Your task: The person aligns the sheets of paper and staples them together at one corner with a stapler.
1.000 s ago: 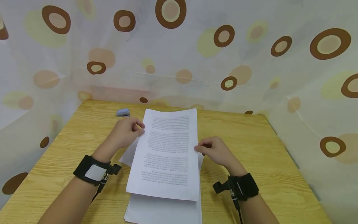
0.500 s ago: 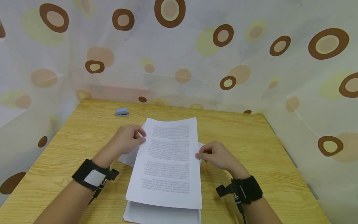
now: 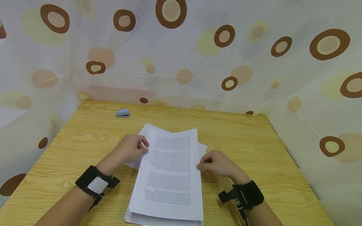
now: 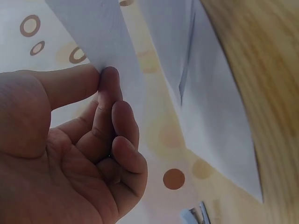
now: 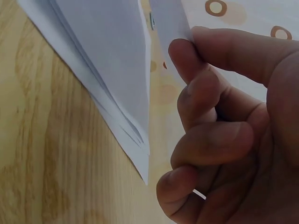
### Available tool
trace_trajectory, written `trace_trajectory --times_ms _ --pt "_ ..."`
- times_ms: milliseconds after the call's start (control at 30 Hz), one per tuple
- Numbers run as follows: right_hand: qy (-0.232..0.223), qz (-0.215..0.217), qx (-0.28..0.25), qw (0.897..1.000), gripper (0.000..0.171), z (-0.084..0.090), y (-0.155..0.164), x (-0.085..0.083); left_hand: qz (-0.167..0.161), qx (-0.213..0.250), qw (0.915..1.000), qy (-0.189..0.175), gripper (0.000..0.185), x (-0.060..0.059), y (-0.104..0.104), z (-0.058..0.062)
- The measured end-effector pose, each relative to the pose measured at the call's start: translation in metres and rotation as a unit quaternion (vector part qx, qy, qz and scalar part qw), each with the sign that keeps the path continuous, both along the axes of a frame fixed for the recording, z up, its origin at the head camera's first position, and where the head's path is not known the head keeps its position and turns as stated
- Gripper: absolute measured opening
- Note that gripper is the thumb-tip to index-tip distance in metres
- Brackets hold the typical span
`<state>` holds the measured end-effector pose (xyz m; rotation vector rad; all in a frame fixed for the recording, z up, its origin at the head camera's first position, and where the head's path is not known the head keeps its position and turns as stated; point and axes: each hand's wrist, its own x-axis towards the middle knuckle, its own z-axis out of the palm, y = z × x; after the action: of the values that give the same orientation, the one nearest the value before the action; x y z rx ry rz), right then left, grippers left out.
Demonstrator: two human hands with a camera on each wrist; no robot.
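Observation:
A printed sheet of paper (image 3: 169, 182) is held by its two long edges above a stack of paper (image 3: 135, 218), its lines of text upside down in the head view. On its left edge, my left hand (image 3: 133, 148) pinches it between thumb and index finger; the left wrist view shows this sheet (image 4: 100, 32) apart from the paper below. My right hand (image 3: 219, 164) pinches the opposite edge, slightly nearer to me, the other fingers curled. Beneath, crosswise sheets (image 3: 202, 149) stick out on both sides of the stack.
A small light-blue stapler (image 3: 123, 113) lies at the back left of the wooden table (image 3: 240, 135). A white curtain (image 3: 181, 47) with brown and yellow circles surrounds the table at the back and sides. Each wrist bears a black strap with a small camera.
Both hands have brought the printed sheet toward me and down, nearer the stack. More of the crosswise sheets shows behind it. The pinch of both hands stays the same.

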<state>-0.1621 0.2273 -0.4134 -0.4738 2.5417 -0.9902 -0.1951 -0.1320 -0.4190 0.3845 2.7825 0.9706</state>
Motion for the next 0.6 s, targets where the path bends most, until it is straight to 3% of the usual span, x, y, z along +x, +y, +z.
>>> trace_trajectory --times_ms 600 --pt "-0.011 0.027 0.032 0.999 0.018 -0.015 0.002 0.003 -0.011 -0.013 0.9993 -0.034 0.010 0.005 0.012 -0.013"
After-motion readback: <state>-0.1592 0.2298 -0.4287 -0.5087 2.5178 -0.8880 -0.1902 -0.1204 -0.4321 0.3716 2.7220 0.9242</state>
